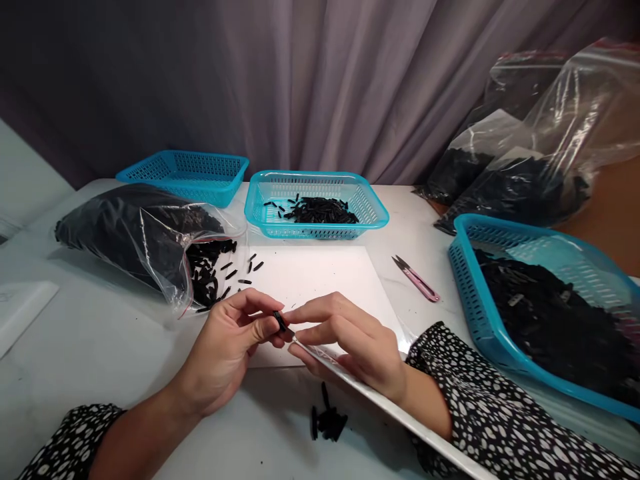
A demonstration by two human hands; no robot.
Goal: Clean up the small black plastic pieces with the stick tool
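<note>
My left hand [227,350] pinches a small black strip-shaped piece [279,321] between thumb and fingertips, above the near-left part of a white sheet [320,267]. In my right hand [350,333] is a long, slim white-handled tool [380,395] with a thin metal tip, which looks like a craft knife. Its tip meets the black piece, and the handle slants down to the bottom right. A small pile of black pieces [330,423] lies on the table below my hands. Several loose black pieces [231,274] are scattered beyond my left hand.
An open plastic bag [140,233] spills black pieces at left. Blue baskets stand at back left [233,193], centre [383,217] and right [463,287]; the centre and right ones hold black pieces. Pink thread snips [417,280] lie between. Zip bags [530,180] stand at back right.
</note>
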